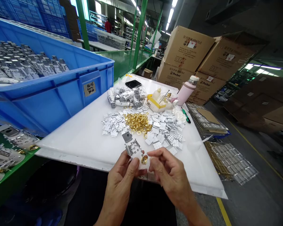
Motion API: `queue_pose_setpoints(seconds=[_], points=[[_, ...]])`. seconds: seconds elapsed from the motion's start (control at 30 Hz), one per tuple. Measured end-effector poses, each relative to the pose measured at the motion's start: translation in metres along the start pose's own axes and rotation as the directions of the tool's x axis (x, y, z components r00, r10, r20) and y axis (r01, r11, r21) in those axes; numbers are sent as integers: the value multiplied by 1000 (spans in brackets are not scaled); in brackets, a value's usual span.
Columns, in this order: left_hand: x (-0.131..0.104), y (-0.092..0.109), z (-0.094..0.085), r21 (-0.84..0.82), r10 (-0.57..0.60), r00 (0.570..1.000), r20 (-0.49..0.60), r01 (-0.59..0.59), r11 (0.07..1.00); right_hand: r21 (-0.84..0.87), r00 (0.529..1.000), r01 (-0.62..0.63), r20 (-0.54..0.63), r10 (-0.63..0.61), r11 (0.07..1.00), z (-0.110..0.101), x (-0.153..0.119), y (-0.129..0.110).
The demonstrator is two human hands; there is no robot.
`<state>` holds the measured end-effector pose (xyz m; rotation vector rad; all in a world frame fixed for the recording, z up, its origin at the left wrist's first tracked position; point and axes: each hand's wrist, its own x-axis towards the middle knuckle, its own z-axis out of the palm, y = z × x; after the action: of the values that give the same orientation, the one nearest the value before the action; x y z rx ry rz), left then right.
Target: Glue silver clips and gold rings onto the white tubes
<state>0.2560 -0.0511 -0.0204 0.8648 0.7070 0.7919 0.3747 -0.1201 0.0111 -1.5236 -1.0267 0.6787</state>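
My left hand (122, 179) holds a white and grey part (133, 147) near the table's front edge, thumb on its lower end. A gold ring (144, 159) sits at that end of the part. Just right of the ring is my right hand (171, 175), its fingers curled with thumb and forefinger near each other; whether something small is between them is hard to make out. Beyond the hands lies a heap of gold rings (138, 121), between small flat white pieces (114, 123) on the left and more white plates (166, 127) on the right.
A blue crate (70, 94) of similar parts stands at the left. On the white table (85, 138) are a phone (133, 83), a yellow-edged tray (155, 105), a pink bottle (186, 91) and a green marker (185, 115). Cartons (188, 48) stand behind.
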Motion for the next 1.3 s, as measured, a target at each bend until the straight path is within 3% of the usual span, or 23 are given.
queue_pose_setpoints(seconds=[0.1, 0.27, 0.4, 0.5, 0.73, 1.1, 1.3], points=[[1, 8, -5, 12, -66, 998, 26, 65, 998, -180, 985, 74, -142, -100, 981, -28, 37, -7], [1, 20, -8, 4, -126, 985, 115, 126, 992, -265, 895, 79, -407, -185, 961, -69, 145, -2], [1, 25, -11, -1, -166, 961, 221, 171, 985, -332, 851, -31, -504, -149, 943, -78, 221, 15], [1, 28, -16, 0, -167, 957, 235, 172, 985, -391, 842, -101, -524, -132, 915, -78, 253, 26], [3, 31, -19, 221, -111, 976, 185, 68, 973, -562, 845, -133, -495, -203, 816, -88, 270, 22], [0, 32, -12, 262, -49, 988, 149, 8, 965, -628, 853, -175, -481, -201, 758, -83, 280, 29], [1, 30, -14, 273, -15, 990, 142, -25, 962, -643, 836, -85, -461, -296, 761, -78, 271, 16]])
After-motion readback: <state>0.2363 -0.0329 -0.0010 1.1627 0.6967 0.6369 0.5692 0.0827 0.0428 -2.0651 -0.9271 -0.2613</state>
